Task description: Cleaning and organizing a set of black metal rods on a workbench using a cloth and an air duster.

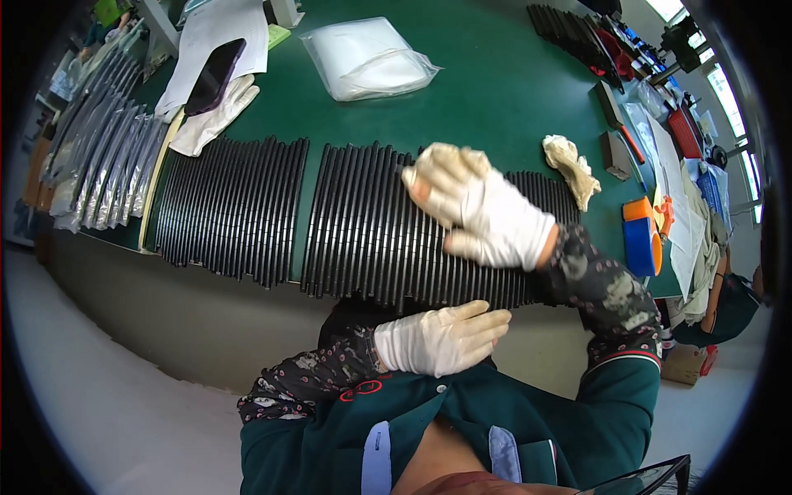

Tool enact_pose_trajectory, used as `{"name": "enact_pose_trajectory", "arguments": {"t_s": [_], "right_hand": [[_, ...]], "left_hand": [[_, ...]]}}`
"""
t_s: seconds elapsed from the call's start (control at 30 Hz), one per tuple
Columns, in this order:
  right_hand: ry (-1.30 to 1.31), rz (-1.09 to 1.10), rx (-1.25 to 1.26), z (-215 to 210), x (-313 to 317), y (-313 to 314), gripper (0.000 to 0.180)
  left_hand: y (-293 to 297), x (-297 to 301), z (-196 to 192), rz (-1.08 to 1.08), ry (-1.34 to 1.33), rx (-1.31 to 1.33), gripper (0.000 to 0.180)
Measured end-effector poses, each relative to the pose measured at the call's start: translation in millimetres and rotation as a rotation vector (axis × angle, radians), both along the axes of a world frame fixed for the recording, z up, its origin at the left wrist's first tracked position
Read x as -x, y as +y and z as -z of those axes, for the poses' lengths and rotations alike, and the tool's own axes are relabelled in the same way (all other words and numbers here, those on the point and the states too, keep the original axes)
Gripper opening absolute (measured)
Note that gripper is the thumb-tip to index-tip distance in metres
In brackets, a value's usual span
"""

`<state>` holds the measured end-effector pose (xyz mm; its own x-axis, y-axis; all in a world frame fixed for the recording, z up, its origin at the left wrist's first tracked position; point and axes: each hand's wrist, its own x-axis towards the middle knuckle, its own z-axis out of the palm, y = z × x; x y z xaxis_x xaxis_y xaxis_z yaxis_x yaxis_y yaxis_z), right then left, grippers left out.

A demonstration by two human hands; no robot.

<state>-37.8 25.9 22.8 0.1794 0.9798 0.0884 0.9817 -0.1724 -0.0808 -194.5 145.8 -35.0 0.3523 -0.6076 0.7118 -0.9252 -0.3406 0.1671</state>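
Right hand (pixel 483 213), grip released, flat on black strips (pixel 388 227) laid side by side across counter (pixel 487 91), steadying row. Left hand (pixel 441 337) loose, empty, off counter edge.

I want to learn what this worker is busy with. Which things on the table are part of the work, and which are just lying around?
Part of the work:
- right hand, gloved, resting on the near row of black strips
- left hand, gloved, below the table edge, holding nothing

Just lying about:
- second row of black strips
- spare glove
- clear bag
- crumpled cloth
- tape rolls
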Motion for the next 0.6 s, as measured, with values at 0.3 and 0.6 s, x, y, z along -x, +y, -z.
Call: {"name": "enact_pose_trajectory", "arguments": {"t_s": [0.3,0.6], "right_hand": [[-0.035,0.017,-0.053,-10,4,22,0.079],[-0.004,-0.109,-0.054,-3,6,52,0.08]], "left_hand": [[48,34,4,-0.239,-0.07,0.1,0.029],[109,51,3,-0.944,-0.029,-0.01,0.037]]}}
